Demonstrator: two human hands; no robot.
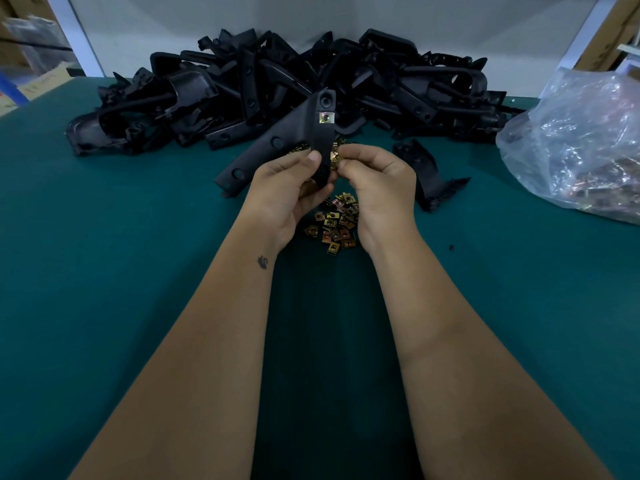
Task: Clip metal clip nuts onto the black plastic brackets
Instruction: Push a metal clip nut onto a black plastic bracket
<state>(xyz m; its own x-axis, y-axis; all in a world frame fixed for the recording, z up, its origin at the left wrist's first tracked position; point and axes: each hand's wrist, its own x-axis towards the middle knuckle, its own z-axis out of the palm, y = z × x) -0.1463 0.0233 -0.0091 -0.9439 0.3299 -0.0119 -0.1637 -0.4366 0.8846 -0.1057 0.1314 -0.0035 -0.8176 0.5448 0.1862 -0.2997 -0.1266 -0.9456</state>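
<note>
While your left hand point(291, 188) grips the lower end of a black bracket point(277, 143), its thumb and fingers curl round the narrow arm of the part and hold it raised above the tabletop point(104, 271). One clip nut point(326, 117) is already seated on the upper arm of that bracket, just below the round boss at its tip and well above your grip. Your right hand point(379, 181) pinches a second clip nut point(334, 159) between thumb and fingertips, touching the right edge of the bracket arm, directly beside your left thumb. Whether this nut is fully seated cannot be told.

Beneath and between both wrists lies a heap of loose clip nuts point(334, 225) on the green tabletop. Beyond your grip, against the back wall, a large pile of brackets point(277, 81) spreads across the tabletop. A single bracket point(427, 178) lies just to the right of your right hand. Farther right sits a clear plastic bag point(581, 143) with more metal parts inside.
</note>
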